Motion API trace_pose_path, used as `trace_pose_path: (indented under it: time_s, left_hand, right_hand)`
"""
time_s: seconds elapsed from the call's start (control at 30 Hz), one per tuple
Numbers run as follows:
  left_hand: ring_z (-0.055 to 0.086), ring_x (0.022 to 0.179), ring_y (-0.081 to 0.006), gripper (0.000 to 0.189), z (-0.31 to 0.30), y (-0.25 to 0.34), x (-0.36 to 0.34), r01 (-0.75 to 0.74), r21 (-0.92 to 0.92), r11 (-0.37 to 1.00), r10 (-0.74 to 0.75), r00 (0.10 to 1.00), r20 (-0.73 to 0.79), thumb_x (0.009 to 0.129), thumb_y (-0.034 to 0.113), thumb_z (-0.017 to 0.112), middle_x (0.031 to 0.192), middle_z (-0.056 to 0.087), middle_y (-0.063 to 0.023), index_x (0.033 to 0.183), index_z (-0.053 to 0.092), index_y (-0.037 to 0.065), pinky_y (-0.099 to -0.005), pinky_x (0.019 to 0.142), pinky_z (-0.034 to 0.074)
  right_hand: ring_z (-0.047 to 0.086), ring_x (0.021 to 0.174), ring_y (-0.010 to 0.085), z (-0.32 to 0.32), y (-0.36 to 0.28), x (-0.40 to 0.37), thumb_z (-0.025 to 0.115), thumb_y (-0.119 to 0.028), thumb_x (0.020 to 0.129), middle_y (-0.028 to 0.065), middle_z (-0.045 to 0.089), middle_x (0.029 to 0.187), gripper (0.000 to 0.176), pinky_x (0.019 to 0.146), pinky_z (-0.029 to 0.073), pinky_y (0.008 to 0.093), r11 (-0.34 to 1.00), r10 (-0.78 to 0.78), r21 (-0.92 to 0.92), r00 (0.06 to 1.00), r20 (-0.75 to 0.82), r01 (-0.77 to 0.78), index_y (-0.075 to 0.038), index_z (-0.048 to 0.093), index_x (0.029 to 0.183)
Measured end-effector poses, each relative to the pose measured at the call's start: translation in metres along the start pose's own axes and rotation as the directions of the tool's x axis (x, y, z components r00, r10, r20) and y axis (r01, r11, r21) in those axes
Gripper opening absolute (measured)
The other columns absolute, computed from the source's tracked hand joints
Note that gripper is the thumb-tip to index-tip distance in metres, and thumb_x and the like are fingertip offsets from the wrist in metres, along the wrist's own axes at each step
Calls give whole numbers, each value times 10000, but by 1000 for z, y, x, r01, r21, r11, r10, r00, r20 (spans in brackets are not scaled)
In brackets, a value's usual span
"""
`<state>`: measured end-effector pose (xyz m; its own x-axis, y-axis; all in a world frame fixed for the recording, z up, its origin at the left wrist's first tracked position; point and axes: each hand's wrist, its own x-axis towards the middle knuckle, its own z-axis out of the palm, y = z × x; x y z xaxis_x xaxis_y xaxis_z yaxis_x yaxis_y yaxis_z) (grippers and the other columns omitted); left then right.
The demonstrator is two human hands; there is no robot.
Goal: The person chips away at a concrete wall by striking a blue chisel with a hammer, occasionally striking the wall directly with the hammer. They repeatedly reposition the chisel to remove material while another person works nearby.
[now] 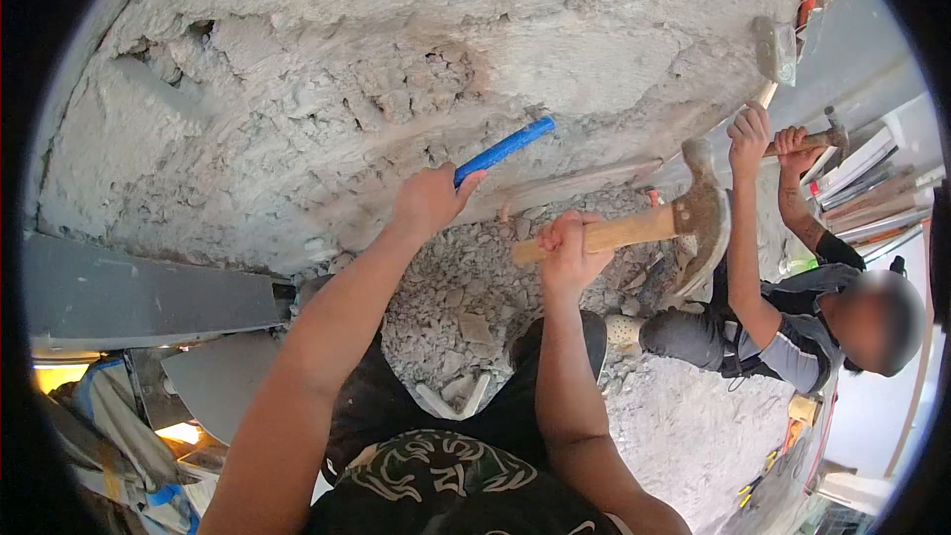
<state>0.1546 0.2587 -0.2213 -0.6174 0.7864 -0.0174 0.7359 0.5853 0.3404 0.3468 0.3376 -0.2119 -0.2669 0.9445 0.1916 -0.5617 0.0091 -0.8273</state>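
Note:
My left hand [428, 202] is wrapped round a blue chisel [507, 150], whose far end points up and right at the rough concrete wall [327, 89]. In my right hand [575, 250] is a hammer [634, 229], gripped by its light wooden handle. Its worn metal head, with one broad curved end, is to the right of my fist, apart from the chisel. Chipped, broken patches mark the wall around and left of the chisel.
Rubble [446, 287] lies along the wall's foot, before my legs. Close on the right, a co-worker [773, 317] grips a hammer [807, 142] and another long-handled tool [776, 50]. A grey beam [149, 287] is at left; yellow-handled tools [758, 476] lie lower right.

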Motion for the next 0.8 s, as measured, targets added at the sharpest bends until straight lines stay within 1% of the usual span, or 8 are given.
trace_pose_path:
  time_s: [0.23,0.3,0.33,0.4,0.47,0.63,0.7,0.8]
  left_hand:
    - [674,806,-473,727,-13,19,-2,94,-158,983,-77,991,109,979,642,416,811,683,-282,885,712,-16,-526,740,538]
    - [676,857,-471,747,-21,33,-2,170,-179,969,-141,976,164,975,644,419,842,682,-302,917,715,-39,-522,781,540]
    - [679,907,-468,768,-23,38,-3,245,-203,948,-199,955,219,972,646,421,872,682,-322,949,718,-61,-519,821,542]
    - [679,907,-473,769,-19,38,-3,242,-198,950,-205,960,189,973,645,419,864,680,-324,941,720,-61,-518,820,544]
    - [678,908,-478,769,-12,35,0,242,-195,950,-211,963,169,974,645,418,856,678,-325,934,722,-61,-517,819,546]
    - [681,870,-478,775,-3,37,-3,245,-270,931,-192,959,207,973,645,417,824,675,-322,872,717,-62,-527,775,546]
    - [682,868,-476,778,2,36,-6,230,-292,928,-182,966,182,974,645,413,825,676,-322,865,713,-65,-528,772,544]
    - [682,863,-476,784,4,35,-4,216,-298,930,-176,972,154,976,644,408,823,677,-320,858,708,-71,-528,765,544]
  right_hand:
    - [485,510,158,7,13,9,535,11,882,75,509,644,67,497,447,315,971,-149,177,985,-85,162,-13,481,851]
    - [510,487,155,0,57,4,543,-19,871,60,533,625,62,475,443,319,932,-298,-238,952,-73,273,-4,521,816]
    - [510,487,155,-9,74,1,543,-19,871,60,533,625,62,475,443,319,933,-297,-233,952,-75,273,-4,521,816]
    - [560,567,131,-21,88,0,634,-63,867,37,587,633,144,550,463,314,737,250,-645,968,-19,-203,1,589,746]
    - [566,547,127,-32,79,4,643,-79,834,41,596,605,190,528,463,331,791,317,-522,943,-96,-319,20,604,677]
    - [550,529,153,-2,-29,15,609,-103,888,65,571,603,127,512,465,335,919,52,-380,987,-153,-108,-4,602,807]
    - [547,555,185,6,-53,23,556,-58,913,96,559,650,41,543,479,336,928,-338,196,938,80,318,-18,550,917]
    - [526,565,204,14,-44,25,514,-39,926,113,546,685,35,571,488,343,839,-523,190,852,25,510,-26,485,940]
